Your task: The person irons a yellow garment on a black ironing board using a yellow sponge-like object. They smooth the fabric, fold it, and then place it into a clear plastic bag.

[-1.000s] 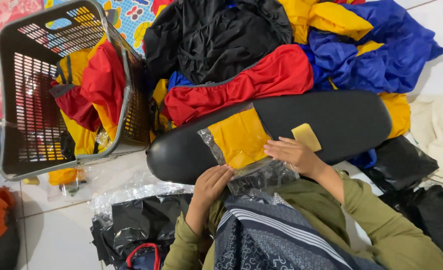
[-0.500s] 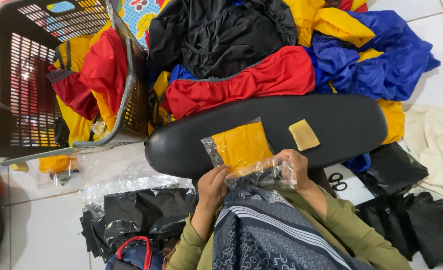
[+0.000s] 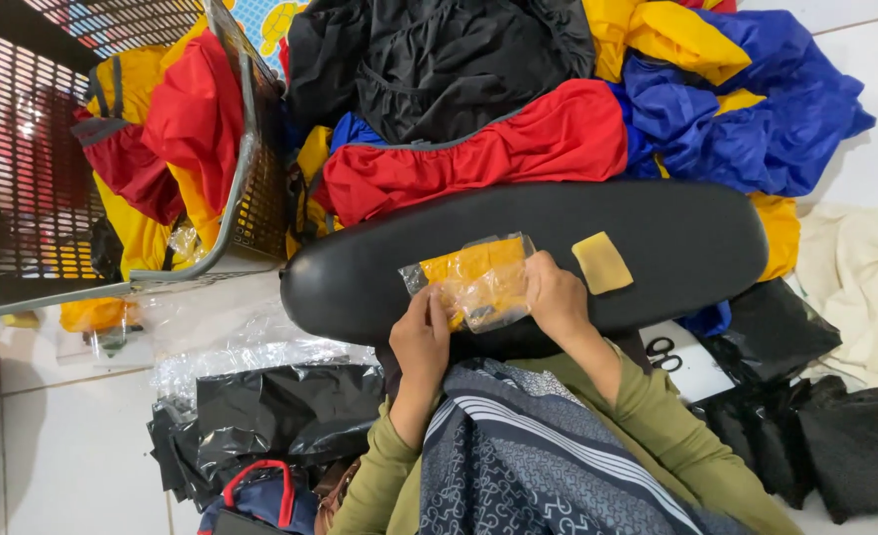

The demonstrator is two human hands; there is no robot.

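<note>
Pressing down on a small clear plastic packet with a folded yellow garment inside [image 3: 473, 280], both hands work at the near edge of a long black oval padded board [image 3: 528, 253]. The left hand [image 3: 421, 342] grips the packet's lower left corner, fingers curled together and clamped on the plastic. The right hand [image 3: 556, 297] sits on the packet's right end, fingers bent and closed over its edge. The packet lies flat on the board, roughly in its middle, tilted slightly upward to the right. Just right of the right hand, a small tan square pad [image 3: 602, 263] rests on the same board, apart from the packet. Beyond the board, a heap of red, black, blue and yellow garments [image 3: 518, 139] piles up on the floor. On the left, a dark slatted plastic laundry basket [image 3: 33, 198] lies tipped on its side, red and yellow garments spilling from it. Below the board's left end, a stack of clear plastic bags [image 3: 251, 347] lies on the white tiled floor [image 3: 62, 436], with black packed bags [image 3: 270, 411] beside it. Black-handled scissors [image 3: 665, 352] peek out near the right forearm.
</note>
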